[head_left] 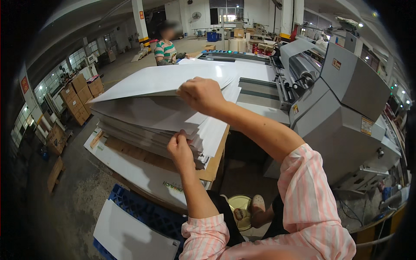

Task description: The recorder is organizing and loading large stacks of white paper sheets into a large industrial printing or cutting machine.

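A tall stack of large white paper sheets (130,113) stands in front of me. My right hand (201,94) is closed on the near edge of the top white sheets (169,79), lifting them so that a dark gap shows beneath. Lower down, my left hand (180,149) pinches the edge of the sheets under that gap, near the corner of the stack. The layers at this corner are fanned out unevenly. How many sheets each hand grips cannot be made out.
A large grey machine (346,99) with a roller stands at my right. Below the stack lie a wooden board (138,152) and a blue pallet (151,212) bearing loose white sheets (130,234). Beyond the stack is a person in a striped shirt (164,50). Cardboard boxes (78,97) stand far left.
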Demonstrator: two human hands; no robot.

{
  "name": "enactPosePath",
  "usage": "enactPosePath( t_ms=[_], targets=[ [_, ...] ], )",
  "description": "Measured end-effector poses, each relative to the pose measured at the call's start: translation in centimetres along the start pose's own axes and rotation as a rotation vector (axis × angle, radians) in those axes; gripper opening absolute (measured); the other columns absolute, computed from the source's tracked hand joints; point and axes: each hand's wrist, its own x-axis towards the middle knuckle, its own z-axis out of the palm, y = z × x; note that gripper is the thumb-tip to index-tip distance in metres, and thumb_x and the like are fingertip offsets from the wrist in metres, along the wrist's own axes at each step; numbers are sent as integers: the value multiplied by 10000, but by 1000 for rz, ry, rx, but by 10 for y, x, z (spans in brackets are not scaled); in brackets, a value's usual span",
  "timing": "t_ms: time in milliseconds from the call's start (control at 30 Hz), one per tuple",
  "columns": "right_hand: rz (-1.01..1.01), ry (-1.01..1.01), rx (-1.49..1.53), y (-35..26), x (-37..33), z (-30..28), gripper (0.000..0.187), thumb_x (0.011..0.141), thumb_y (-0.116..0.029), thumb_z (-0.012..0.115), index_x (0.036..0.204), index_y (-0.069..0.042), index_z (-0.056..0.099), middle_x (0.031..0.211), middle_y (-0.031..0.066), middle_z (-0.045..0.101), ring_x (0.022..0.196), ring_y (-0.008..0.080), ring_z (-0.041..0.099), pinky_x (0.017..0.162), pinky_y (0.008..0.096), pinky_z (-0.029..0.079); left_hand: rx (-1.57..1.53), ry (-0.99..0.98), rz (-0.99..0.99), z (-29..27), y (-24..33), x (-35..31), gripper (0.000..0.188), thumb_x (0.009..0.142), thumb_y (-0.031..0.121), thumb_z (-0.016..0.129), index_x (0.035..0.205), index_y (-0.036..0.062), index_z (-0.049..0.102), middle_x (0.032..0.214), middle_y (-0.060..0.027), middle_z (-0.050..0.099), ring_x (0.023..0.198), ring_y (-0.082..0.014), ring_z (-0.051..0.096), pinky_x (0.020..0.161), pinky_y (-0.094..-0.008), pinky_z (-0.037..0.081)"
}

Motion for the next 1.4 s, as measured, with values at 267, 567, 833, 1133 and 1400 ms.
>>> enactPosePath(
  t_ms=[267,567,833,1133,1400],
  targets=[
    [56,-571,-31,-2,-44,11,229,815,-271,553,714,-76,619,724,73,604,725,262,585,600,375,472,128,-92,65,-13,-20,11,195,803,115,520,678,-32,494,646,-8,487,596,-84,399,549,-237,342],
    [-161,-397,12,-2,-47,8,243,806,-315,560,794,-84,634,720,77,608,767,277,578,626,380,479,-137,-10,-101,0,5,1,314,909,234,465,1030,-26,592,906,-70,589,819,-122,523,700,-261,449],
    [97,-144,7,1,-9,-3,211,805,-273,552,704,-91,587,666,70,598,655,292,572,567,397,454,147,-11,74,-6,-13,6,183,844,69,529,960,-40,619,780,-35,577,683,-102,506,626,-243,443],
    [-12,-790,-295,-6,-47,5,272,817,-305,521,715,-79,632,709,110,606,725,270,603,592,380,480,-74,10,6,-3,-7,1,356,883,133,487,1205,-16,458,931,-99,557,790,-135,527,682,-275,459],
    [161,-733,74,-21,-37,-2,290,766,-361,587,760,-85,674,698,99,634,679,277,613,601,352,482,-225,19,-83,-12,-10,7,538,925,225,418,1337,-50,208,1029,-158,528,876,-212,562,776,-318,487]
  ],
)
